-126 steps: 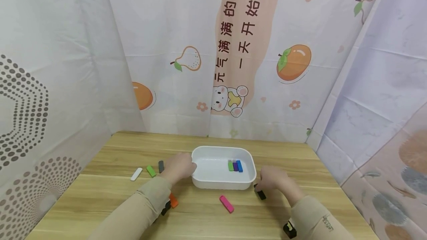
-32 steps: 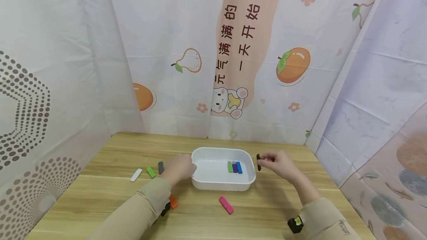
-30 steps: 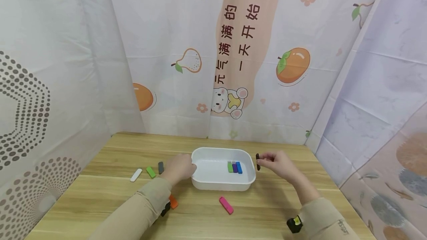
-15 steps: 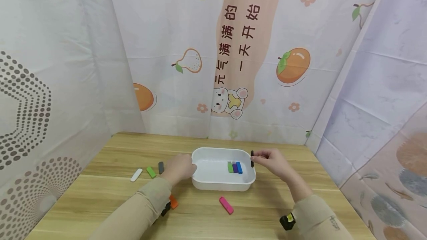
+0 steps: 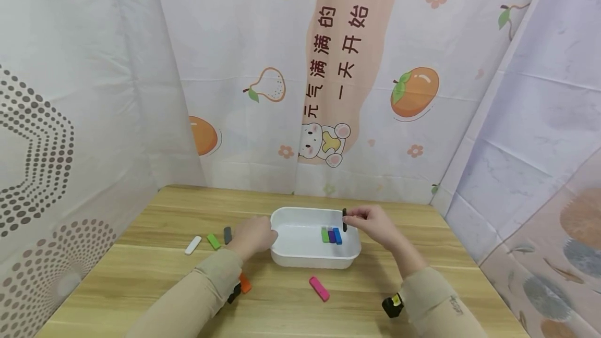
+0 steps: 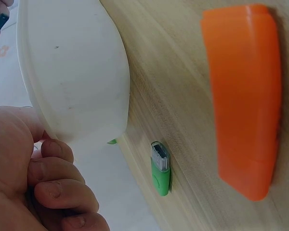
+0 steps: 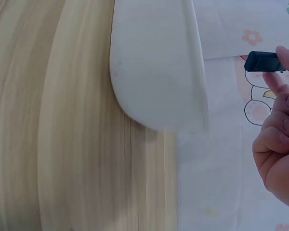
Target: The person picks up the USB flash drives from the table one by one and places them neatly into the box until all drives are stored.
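Note:
In the head view a white plastic bin [image 5: 312, 261] stands mid-table. My left hand [image 5: 253, 234] is at its left end; the left wrist view shows thumb and curled fingers [image 6: 62, 192] gripping the rim. My right hand [image 5: 373, 223] pinches a black USB flash drive [image 5: 345, 220] between thumb and index finger, upright above the bin's right end. Green [image 5: 325, 235], purple [image 5: 332, 237] and blue [image 5: 337, 236] drives lie side by side in the bin's right half. In the right wrist view the black drive [image 7: 262, 61] sticks out past the fingertips.
A pink drive [image 5: 319, 288] lies in front of the bin. White [image 5: 192, 245], green [image 5: 213, 241] and grey [image 5: 227, 234] drives lie to its left. An orange drive [image 5: 245, 283] is partly hidden behind the left sleeve. Printed curtains [image 5: 225, 171] enclose the wooden table.
My right hand has picked the black drive off the table, lifted it and carried it left, from beside the bin to above its right end. The left hand stays at the rim.

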`<state>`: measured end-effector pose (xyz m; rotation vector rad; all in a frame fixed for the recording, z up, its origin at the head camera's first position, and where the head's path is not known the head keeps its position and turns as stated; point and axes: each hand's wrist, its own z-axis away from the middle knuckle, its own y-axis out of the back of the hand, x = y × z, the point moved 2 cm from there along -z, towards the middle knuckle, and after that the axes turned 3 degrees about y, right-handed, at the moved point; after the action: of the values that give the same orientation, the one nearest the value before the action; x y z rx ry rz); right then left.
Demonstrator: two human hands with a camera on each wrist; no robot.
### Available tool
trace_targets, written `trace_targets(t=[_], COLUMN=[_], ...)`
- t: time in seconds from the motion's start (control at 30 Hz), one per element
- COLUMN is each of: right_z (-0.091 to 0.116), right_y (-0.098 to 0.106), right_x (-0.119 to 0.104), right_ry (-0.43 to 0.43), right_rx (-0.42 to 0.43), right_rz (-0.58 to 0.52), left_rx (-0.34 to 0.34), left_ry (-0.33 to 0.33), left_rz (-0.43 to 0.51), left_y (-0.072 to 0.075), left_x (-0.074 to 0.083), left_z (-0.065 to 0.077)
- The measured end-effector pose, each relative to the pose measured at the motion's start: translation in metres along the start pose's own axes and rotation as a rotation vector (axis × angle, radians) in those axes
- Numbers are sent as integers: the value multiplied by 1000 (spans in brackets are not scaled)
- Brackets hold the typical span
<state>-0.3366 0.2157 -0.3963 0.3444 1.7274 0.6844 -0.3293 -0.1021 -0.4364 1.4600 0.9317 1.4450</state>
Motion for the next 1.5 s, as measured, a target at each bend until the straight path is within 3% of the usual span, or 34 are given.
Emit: trace_targets(t=[0.9, 1.5], right_z=[-39, -60], right_y=[-34, -49], right_x=[-27, -25], right_ry=[-51, -230], right_rx=[-76, -91], right_rz=[51, 71], left_rx=[4, -6], left_ry=[7, 11], left_rz=[4, 8], left_y=[1, 1], left_x=[-1, -1], left_z=[1, 0])
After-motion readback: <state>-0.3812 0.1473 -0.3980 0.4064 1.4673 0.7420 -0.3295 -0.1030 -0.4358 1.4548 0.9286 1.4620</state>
